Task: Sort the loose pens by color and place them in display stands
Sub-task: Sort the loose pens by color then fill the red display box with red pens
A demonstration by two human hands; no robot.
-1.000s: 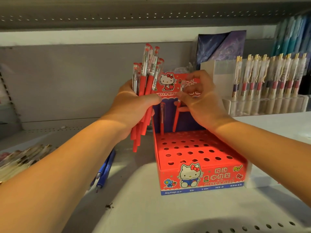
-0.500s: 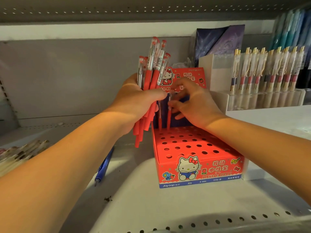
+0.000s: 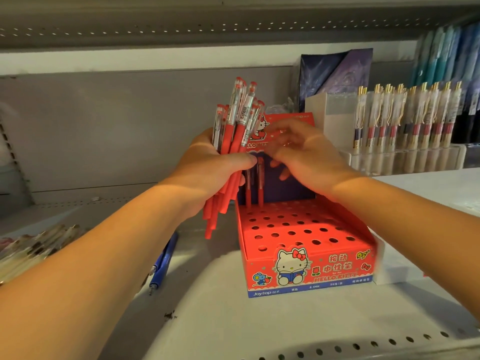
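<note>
My left hand [image 3: 207, 167] grips a bundle of several red pens [image 3: 235, 126], held upright just left of the red Hello Kitty display stand [image 3: 298, 266]. Two red pens [image 3: 260, 187] stand side by side in the stand's back row of holes, at its left end. The other holes show nothing in them. My right hand [image 3: 309, 158] hovers over the back of the stand, blurred, its fingers reaching left toward the top of the bundle with nothing visible in them. It hides part of the stand's back card.
Two blue pens [image 3: 163, 261] lie on the white shelf [image 3: 233, 320] left of the stand. A pile of pale pens [image 3: 33, 242] lies at far left. A clear stand of gold-clipped pens [image 3: 405, 131] and a white box [image 3: 330, 120] sit at back right.
My right hand lowered a red pen into a back-row hole beside the first pen, let go of it, and has risen toward the bundle. My left hand stayed put with the bundle.
</note>
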